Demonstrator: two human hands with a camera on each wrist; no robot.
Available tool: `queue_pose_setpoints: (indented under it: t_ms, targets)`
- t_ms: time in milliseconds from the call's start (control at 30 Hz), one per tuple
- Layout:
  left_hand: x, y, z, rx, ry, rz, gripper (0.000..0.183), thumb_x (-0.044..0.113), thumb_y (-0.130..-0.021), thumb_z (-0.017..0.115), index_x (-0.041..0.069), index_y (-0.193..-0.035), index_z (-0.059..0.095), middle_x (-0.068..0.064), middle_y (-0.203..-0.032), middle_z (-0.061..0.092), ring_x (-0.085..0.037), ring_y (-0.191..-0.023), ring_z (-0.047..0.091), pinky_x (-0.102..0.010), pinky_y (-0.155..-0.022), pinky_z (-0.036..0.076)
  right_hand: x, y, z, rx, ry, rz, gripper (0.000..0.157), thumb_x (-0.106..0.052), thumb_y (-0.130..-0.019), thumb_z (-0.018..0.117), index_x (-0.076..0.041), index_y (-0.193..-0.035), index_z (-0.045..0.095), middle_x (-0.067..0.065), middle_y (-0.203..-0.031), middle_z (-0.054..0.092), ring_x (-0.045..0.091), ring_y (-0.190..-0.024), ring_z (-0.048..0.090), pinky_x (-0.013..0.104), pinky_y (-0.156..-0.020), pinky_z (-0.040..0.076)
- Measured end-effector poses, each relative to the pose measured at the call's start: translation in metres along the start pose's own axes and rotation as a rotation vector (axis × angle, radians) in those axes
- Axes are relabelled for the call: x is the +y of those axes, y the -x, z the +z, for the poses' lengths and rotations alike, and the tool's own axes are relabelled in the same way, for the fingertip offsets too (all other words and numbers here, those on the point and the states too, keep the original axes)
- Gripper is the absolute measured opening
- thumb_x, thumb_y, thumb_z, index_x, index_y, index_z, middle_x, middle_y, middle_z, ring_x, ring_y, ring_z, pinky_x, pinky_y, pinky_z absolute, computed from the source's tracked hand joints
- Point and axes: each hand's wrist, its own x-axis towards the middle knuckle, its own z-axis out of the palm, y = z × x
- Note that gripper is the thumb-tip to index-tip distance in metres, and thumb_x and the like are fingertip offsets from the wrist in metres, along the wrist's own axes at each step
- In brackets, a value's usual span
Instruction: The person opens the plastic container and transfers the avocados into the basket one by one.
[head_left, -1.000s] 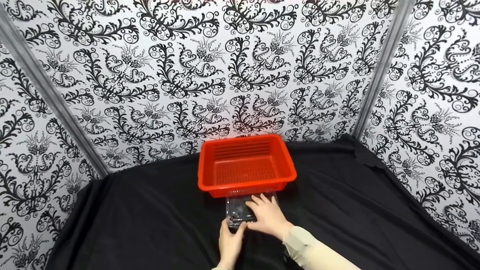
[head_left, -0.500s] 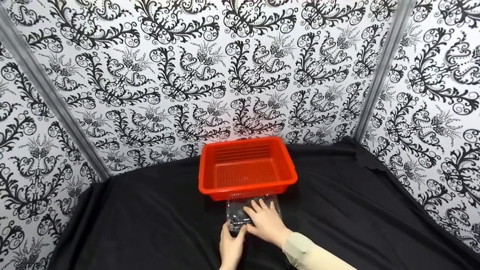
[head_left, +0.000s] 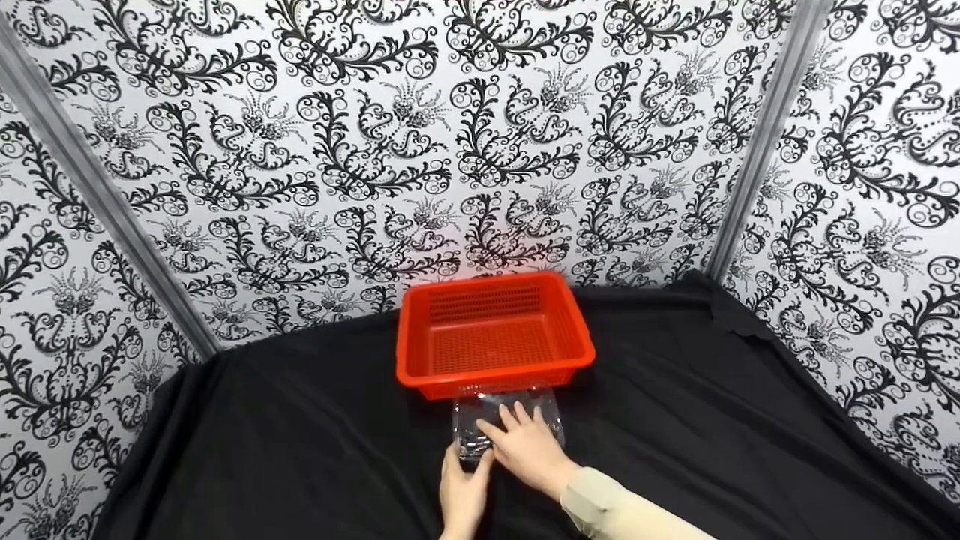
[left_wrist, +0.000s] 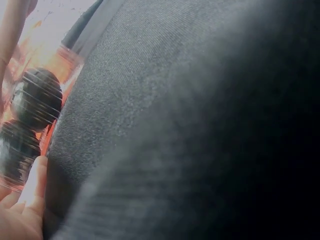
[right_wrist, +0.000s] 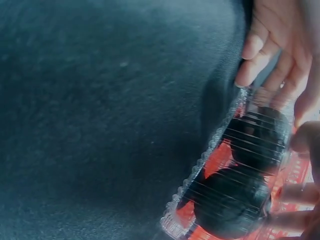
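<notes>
A clear plastic clamshell box [head_left: 471, 405] sits on the black cloth just in front of the red basket. My left hand [head_left: 462, 491] grips its near left corner between thumb and fingers. Laid across the lid, my right hand [head_left: 529, 446] has its fingers spread and pointing away. Through the ribbed plastic, the right wrist view shows dark round things [right_wrist: 232, 200] side by side in the box. The left wrist view has the same dark round things [left_wrist: 37, 97], with my left thumb [left_wrist: 37, 182] at the box's edge. Part of the lid is hidden under my right hand.
The red plastic basket [head_left: 402, 337] with slotted walls stands directly behind the box, nothing visible inside it. Black cloth [head_left: 300, 450] with folds covers the table. Patterned wall panels [head_left: 390, 150] with grey posts close in the back and sides.
My right hand has slid slightly left and nearer across the lid. My left hand keeps its grip on the corner, and the box and basket stay in place.
</notes>
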Motion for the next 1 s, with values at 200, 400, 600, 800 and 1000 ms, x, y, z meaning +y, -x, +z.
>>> queue_pose_setpoints:
  t_ms: [200,400,600,800,1000]
  targets:
    - [-0.0002,0.0007,0.0003,0.001,-0.014,0.002,0.062,0.034,-0.08,0.077,-0.004,-0.123,0.054,-0.021,-0.116,0.06,-0.038,-0.106,0.059,-0.052,-0.088,0.047,-0.0006,0.0007,-0.001,-0.005,0.01,-0.01,0.041,-0.026,-0.088,0.068,-0.026,-0.128,0.063,0.02,-0.123,0.062,0.043,-0.11,0.059,0.062,-0.084,0.05]
    - [-0.0009,0.0009,0.0002,0.003,-0.018,0.013,0.061,0.034,-0.08,0.077,-0.004,-0.123,0.054,-0.021,-0.115,0.06,-0.039,-0.105,0.059,-0.052,-0.087,0.047,-0.0008,0.0007,0.0005,0.019,0.036,-0.016,0.039,-0.026,-0.088,0.068,-0.026,-0.127,0.064,0.018,-0.121,0.064,0.042,-0.108,0.061,0.061,-0.083,0.051]
    - [-0.0027,0.0012,0.0005,0.006,-0.005,0.023,0.06,0.034,-0.08,0.078,-0.002,-0.123,0.055,-0.02,-0.114,0.06,-0.038,-0.104,0.059,-0.051,-0.087,0.047,0.0005,0.0015,0.0042,0.042,0.046,-0.031,0.039,-0.025,-0.087,0.069,-0.025,-0.126,0.065,0.018,-0.12,0.064,0.042,-0.107,0.061,0.061,-0.081,0.052]
    - [-0.0016,0.0013,-0.0007,-0.027,-0.004,-0.011,0.063,0.034,-0.082,0.076,-0.003,-0.128,0.053,-0.02,-0.12,0.058,-0.032,-0.101,0.059,-0.049,-0.087,0.047,0.0012,0.0015,0.0057,0.048,0.044,-0.042,0.043,-0.026,-0.084,0.073,-0.024,-0.126,0.065,0.019,-0.12,0.064,0.042,-0.106,0.062,0.06,-0.079,0.053]
    - [0.0004,0.0001,-0.001,-0.05,-0.004,-0.04,0.065,0.035,-0.084,0.075,-0.004,-0.13,0.051,-0.021,-0.122,0.056,-0.026,-0.09,0.059,-0.047,-0.085,0.048,0.0015,0.0006,0.0047,0.056,0.028,-0.031,0.041,-0.025,-0.085,0.072,-0.024,-0.125,0.065,0.019,-0.12,0.064,0.042,-0.105,0.062,0.061,-0.079,0.052]
